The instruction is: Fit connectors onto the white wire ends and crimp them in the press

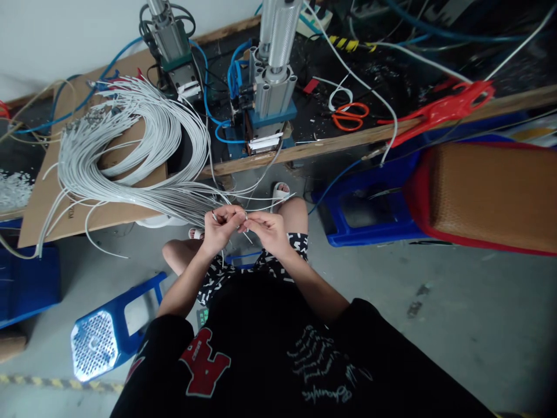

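Note:
In the head view my left hand [223, 227] and my right hand [266, 230] meet over my lap, fingertips pinched together. Between them is the end of a thin white cable [246, 216]; its exact tip is too small to make out. A large looped bundle of white cables [174, 197] lies on the bench to the left, and its loose ends reach out to my hands. Ahead of me stands a pneumatic press [273, 96] with a white strip at its base.
A second press [172, 46] stands behind the bundle, which rests on cardboard [43, 203]. Orange scissors [350, 116] and a red clamp-like tool [448, 110] lie to the right. A blue stool [365, 203], a chair [491, 191] and a small blue step stool [113, 331] are on the floor.

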The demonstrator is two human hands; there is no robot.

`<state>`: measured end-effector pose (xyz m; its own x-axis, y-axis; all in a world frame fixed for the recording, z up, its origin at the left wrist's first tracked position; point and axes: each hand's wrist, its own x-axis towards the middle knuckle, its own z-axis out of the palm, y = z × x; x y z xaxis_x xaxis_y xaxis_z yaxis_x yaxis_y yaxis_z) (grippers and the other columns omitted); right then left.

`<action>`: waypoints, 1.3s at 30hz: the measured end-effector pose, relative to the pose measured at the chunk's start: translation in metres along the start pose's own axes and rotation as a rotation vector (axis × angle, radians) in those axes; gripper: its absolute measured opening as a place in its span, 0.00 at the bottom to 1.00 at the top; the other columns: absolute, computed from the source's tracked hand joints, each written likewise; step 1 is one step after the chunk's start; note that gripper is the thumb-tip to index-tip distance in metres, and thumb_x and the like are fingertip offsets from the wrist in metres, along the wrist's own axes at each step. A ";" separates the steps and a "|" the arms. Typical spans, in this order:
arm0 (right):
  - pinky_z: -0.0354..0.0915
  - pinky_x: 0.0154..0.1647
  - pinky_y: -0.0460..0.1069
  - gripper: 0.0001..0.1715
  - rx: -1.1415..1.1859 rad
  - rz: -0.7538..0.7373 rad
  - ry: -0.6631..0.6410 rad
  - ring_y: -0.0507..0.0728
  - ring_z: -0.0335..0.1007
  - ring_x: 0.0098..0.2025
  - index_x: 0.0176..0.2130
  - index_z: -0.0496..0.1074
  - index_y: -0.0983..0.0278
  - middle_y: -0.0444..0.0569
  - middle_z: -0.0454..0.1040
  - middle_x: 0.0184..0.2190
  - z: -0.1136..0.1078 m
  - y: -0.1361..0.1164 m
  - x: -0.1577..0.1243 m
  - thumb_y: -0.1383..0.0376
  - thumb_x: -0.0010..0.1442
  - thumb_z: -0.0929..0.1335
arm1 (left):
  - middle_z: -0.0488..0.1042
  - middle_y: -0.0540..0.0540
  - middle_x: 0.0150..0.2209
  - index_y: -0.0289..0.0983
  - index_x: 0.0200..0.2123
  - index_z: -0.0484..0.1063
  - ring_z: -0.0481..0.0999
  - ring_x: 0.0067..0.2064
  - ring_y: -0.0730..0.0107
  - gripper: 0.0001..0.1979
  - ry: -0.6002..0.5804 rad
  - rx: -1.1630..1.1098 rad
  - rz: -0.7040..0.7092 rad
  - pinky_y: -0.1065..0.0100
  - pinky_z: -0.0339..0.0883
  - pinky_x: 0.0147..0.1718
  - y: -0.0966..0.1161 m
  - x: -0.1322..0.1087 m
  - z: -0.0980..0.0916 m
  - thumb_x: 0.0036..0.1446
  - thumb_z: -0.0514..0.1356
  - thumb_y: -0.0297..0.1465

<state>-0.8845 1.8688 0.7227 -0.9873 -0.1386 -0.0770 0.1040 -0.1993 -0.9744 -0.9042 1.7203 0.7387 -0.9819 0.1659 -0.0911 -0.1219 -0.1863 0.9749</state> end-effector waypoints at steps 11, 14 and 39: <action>0.72 0.33 0.48 0.20 0.036 -0.001 0.018 0.53 0.75 0.27 0.32 0.80 0.62 0.45 0.79 0.23 0.001 -0.001 -0.001 0.48 0.58 0.75 | 0.68 0.53 0.18 0.34 0.30 0.79 0.67 0.20 0.79 0.17 0.132 -0.042 0.057 0.74 0.62 0.21 -0.008 -0.008 0.011 0.55 0.71 0.44; 0.72 0.33 0.49 0.21 0.033 0.005 0.008 0.53 0.76 0.27 0.32 0.79 0.63 0.45 0.79 0.23 0.001 -0.003 -0.001 0.47 0.58 0.74 | 0.71 0.52 0.20 0.34 0.30 0.79 0.68 0.20 0.78 0.17 0.106 -0.063 0.062 0.73 0.62 0.21 -0.005 -0.007 0.011 0.55 0.71 0.43; 0.75 0.35 0.50 0.22 0.034 0.018 0.010 0.54 0.77 0.28 0.32 0.80 0.62 0.46 0.80 0.24 -0.003 0.001 0.001 0.46 0.57 0.75 | 0.50 0.59 0.17 0.36 0.36 0.82 0.50 0.20 0.82 0.13 -0.006 0.136 0.087 0.74 0.51 0.20 0.012 -0.002 -0.001 0.55 0.71 0.41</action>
<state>-0.8860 1.8720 0.7214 -0.9864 -0.1331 -0.0966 0.1255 -0.2293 -0.9652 -0.9041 1.7173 0.7505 -0.9869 0.1611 -0.0041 -0.0152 -0.0678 0.9976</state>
